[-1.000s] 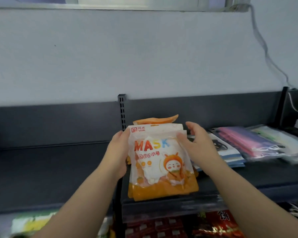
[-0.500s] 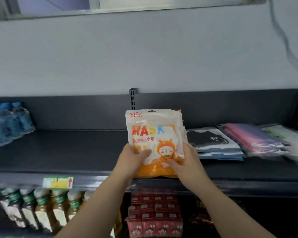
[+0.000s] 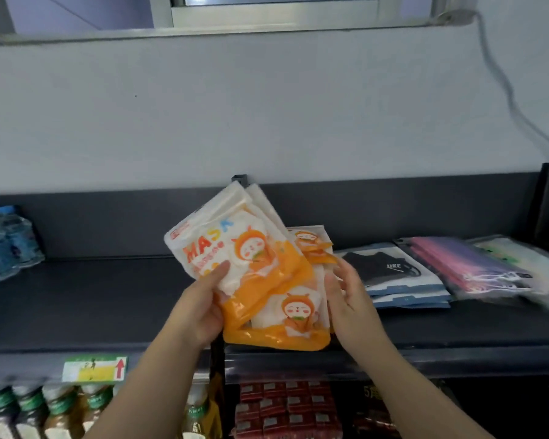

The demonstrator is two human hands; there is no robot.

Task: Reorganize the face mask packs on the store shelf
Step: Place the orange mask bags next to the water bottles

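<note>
Mid-sort I'd say, not done yet. Left hand (image 3: pixel 203 307) grips a tilted, fanned bunch of orange mask packs (image 3: pixel 235 255) over the shelf's (image 3: pixel 92 305) front edge. A flat orange pack (image 3: pixel 298 315) lies under them, with the right hand (image 3: pixel 346 301) uncurled at its right side, holding nothing. The black mask packs (image 3: pixel 390 274) and pink packs (image 3: pixel 463 267) toward the right end look stacked already, so the orange ones probably just need squaring up.
</note>
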